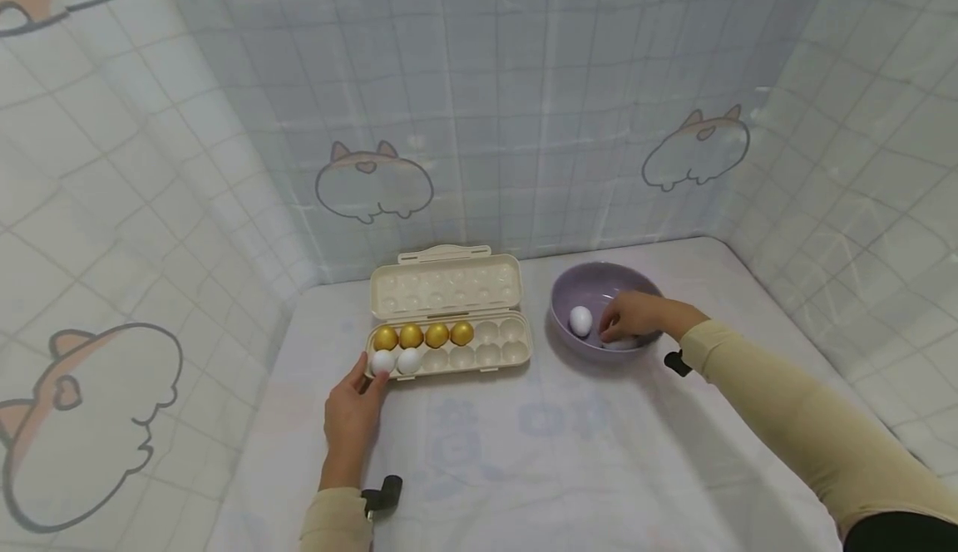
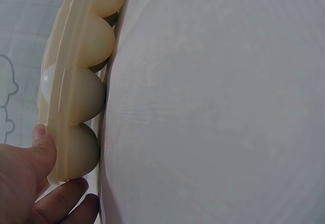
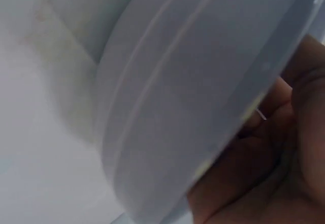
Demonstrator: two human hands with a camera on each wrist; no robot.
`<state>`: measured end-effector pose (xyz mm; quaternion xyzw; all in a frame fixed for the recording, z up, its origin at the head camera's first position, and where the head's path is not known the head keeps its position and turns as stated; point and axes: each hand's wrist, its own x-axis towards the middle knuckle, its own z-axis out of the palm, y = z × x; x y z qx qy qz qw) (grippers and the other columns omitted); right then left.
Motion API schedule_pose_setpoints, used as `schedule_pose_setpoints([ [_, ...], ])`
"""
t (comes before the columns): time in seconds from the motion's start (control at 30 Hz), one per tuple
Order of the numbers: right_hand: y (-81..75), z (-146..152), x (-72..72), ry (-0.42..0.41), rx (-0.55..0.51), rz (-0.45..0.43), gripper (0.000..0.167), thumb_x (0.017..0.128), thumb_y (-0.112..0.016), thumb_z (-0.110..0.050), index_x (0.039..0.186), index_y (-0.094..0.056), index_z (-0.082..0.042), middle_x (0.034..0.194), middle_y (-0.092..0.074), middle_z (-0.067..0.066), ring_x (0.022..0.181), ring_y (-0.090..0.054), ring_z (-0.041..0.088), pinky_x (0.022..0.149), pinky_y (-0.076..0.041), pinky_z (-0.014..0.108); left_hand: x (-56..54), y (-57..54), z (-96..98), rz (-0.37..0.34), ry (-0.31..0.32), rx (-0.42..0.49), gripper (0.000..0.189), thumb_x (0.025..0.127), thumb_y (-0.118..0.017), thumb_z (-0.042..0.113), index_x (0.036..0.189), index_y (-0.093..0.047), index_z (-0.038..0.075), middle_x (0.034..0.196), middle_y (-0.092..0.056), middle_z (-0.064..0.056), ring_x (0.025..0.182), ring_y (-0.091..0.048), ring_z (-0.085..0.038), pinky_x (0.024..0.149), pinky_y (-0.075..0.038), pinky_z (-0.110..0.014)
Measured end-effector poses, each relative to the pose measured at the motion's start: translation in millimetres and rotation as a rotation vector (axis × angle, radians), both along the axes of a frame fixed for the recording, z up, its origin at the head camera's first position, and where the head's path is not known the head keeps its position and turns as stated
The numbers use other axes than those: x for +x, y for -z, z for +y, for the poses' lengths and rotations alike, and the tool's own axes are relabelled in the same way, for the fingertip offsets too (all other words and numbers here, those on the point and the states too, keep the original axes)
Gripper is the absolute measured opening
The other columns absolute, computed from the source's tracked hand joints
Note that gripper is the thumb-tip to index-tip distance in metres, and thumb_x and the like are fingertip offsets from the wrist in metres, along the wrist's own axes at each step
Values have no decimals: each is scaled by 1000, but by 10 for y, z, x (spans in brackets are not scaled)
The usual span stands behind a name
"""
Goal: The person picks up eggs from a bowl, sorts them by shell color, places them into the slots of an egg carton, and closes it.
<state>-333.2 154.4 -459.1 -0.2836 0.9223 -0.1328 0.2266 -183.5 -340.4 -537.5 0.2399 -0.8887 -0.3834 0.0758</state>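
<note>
My left hand grips the near left corner of an open cream egg carton, thumb on its rim and fingers around the end cup. In its back row sit several gold eggs; two white eggs fill the left of the front row. At right, my right hand reaches into a purple bowl, its curled fingers on a white egg partly hidden beneath them. Another white egg lies in the bowl, left of the fingers. The bowl's outer wall hides the fingertips in the right wrist view.
The carton lid leans back behind the egg cups. A white cloth covers the table. Sheets with a grid and corgi drawings hang behind and at both sides.
</note>
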Motion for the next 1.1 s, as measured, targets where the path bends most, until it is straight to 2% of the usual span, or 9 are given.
schedule_pose_setpoints([
  [0.17, -39, -46, 59, -53, 47, -19, 17, 98, -75, -28, 104, -82, -14, 92, -75, -6, 83, -62, 8, 76, -53, 28, 13, -12, -2, -12, 1, 1, 67, 101, -69, 45, 161, -42, 32, 157, -55, -12, 152, -43, -43, 118, -39, -67],
  [0.23, -44, -55, 67, -71, 67, -9, 18, 99, -74, -27, 106, -82, -13, 93, -75, -5, 83, -61, 8, 77, -53, 28, 22, -16, -4, -8, -1, -1, 66, 102, -69, 44, 161, -42, 32, 156, -56, -12, 152, -44, -42, 118, -40, -66],
  [0.4, -56, -68, 87, -82, 84, 20, 21, 98, -73, -25, 111, -81, -9, 99, -78, -2, 89, -65, 10, 84, -58, 35, 30, -19, -6, 9, 4, -9, 66, 101, -69, 43, 161, -42, 31, 154, -58, -13, 151, -45, -42, 117, -41, -66],
  [0.6, -97, -50, 91, -27, 87, 63, 29, 97, -68, -20, 121, -78, -8, 115, -77, 8, 107, -71, 24, 96, -60, 48, 17, 11, -8, 0, 5, -4, 68, 101, -69, 47, 161, -42, 32, 156, -57, -12, 151, -45, -42, 117, -41, -66],
  [0.67, -120, -43, 70, -6, 71, 88, 31, 97, -65, -19, 124, -76, -8, 120, -77, 10, 111, -71, 27, 98, -59, 51, 13, 17, -7, -9, 7, 3, 69, 100, -69, 49, 162, -41, 33, 157, -56, -11, 152, -44, -42, 117, -40, -67],
  [0.77, -177, -46, 19, 14, 23, 121, 32, 97, -63, -17, 126, -75, -7, 119, -76, 10, 106, -69, 26, 95, -59, 51, 13, 17, -9, -15, 8, 11, 70, 100, -69, 49, 162, -40, 33, 158, -55, -11, 152, -44, -42, 117, -40, -67],
  [0.97, -337, -155, -108, 39, -91, 162, 37, 98, -62, -16, 130, -72, -2, 102, -70, 5, 83, -56, 16, 76, -49, 36, 18, 12, -17, -6, 10, 18, 69, 101, -69, 48, 162, -40, 33, 158, -55, -10, 152, -44, -41, 118, -40, -65],
  [1.03, -367, -229, -150, 55, -116, 168, 37, 98, -62, -17, 131, -72, -3, 101, -69, 5, 81, -55, 15, 74, -47, 34, 17, 15, -16, -1, 9, 18, 68, 101, -69, 48, 162, -41, 33, 157, -55, -10, 152, -44, -41, 119, -40, -65],
  [1.1, -383, -323, -180, 57, -131, 199, 37, 99, -62, -18, 131, -72, -5, 108, -73, 6, 86, -60, 16, 78, -52, 35, 13, 22, -16, 1, 9, 17, 68, 101, -69, 47, 161, -41, 33, 157, -56, -9, 152, -44, -40, 119, -40, -64],
])
